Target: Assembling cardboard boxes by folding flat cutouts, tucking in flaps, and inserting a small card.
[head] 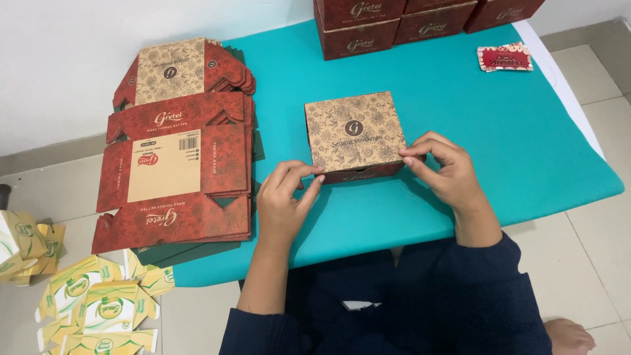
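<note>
You had the small folded box (355, 135) sitting near the middle of the teal table (526, 144), its tan patterned lid facing up and its dark red front wall toward you. Your left hand (284, 204) pinched the front left corner at about seven o'clock of the box, thumb and forefinger closed narrowly on the edge. Your right hand (447, 169) met the front right corner at about four o'clock, fingers curled and pressing the lid's rim — neither hand carried anything else.

To seat a lid like that well, you did best to press both front corners evenly and keep the box flat on the table, so the flap went in square rather than skewed.

At nine o'clock lay the stack of flat red box blanks (177, 164), unfolded. At twelve o'clock stood the finished red boxes (394, 23) in a row, and at one o'clock a small red card (505, 57). Down at eight o'clock, on the floor, were yellow and green folded cartons (98, 302).
</note>
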